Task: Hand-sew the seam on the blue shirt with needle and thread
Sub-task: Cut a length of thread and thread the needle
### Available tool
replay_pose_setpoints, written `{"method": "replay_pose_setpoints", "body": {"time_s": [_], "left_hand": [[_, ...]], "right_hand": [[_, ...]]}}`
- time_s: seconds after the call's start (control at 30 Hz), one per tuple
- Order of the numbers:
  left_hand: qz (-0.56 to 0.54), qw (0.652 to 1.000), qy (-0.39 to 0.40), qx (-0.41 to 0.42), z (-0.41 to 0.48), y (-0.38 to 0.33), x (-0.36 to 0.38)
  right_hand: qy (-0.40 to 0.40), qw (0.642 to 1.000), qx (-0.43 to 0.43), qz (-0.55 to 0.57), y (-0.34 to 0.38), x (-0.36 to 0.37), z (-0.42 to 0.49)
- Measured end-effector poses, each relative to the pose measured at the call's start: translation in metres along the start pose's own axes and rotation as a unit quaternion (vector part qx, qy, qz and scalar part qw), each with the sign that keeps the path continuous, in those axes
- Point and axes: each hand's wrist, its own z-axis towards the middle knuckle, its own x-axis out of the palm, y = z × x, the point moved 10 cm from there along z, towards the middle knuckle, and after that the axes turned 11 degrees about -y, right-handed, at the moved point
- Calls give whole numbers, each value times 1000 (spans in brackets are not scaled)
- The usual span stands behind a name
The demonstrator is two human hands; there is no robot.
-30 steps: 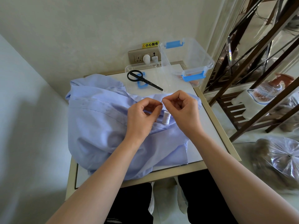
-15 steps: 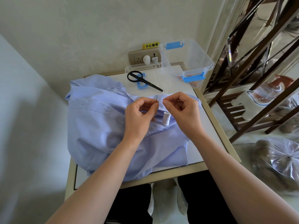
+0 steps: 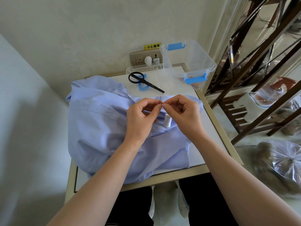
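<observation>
The blue shirt (image 3: 97, 128) lies bunched over the near and left part of the table (image 3: 210, 128), its lower edge hanging over the front rim. Above its far right fold a thin dark needle (image 3: 160, 100) stands nearly upright, pinched low down between the thumb and forefinger of the left hand (image 3: 141, 116), whose other fingers are curled in. The right hand (image 3: 184, 115) is just beside it, fingers curled, with thumb and forefinger pressed tip to tip right at the needle's shaft; the thread is too fine to see, so whether this hand is grasping anything I cannot tell. Both hands hover over the shirt, wrists close above the cloth. Below the gap between them a small white thread spool (image 3: 167, 122) stands upright on the shirt.

Beyond the shirt, black scissors (image 3: 145, 81) lie closed on a flat clear lid (image 3: 156, 74) with a blue clasp, points toward the right. At the table's far right corner sits a clear plastic box (image 3: 189, 62) with blue clasps. On the wall behind is a socket panel (image 3: 146, 58) with white plugs, under a yellow warning label (image 3: 152, 46). To the right stands a dark wooden shelf (image 3: 244, 101), and a tied clear bag (image 3: 283, 162) lies on the floor
</observation>
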Motion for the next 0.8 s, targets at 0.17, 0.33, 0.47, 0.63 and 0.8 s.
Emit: {"method": "replay_pose_setpoints", "body": {"time_s": [0.17, 0.33, 0.47, 0.63, 0.8], "left_hand": [[35, 999, -4, 19, 4, 6, -2], [49, 998, -8, 37, 4, 3, -3], [53, 998, -10, 44, 4, 2, -2], [48, 998, -15, 35, 4, 4, -4], [15, 1000, -11, 21, 3, 1, -3]], "right_hand": [[16, 1000, -3, -9, -1, 3, -1], [22, 1000, -8, -14, -2, 3, 0], [20, 999, -22, -22, -1, 2, 0], [13, 999, -33, -37, 1, 1, 1], [2, 999, -37, -39, 4, 1, 1]]}}
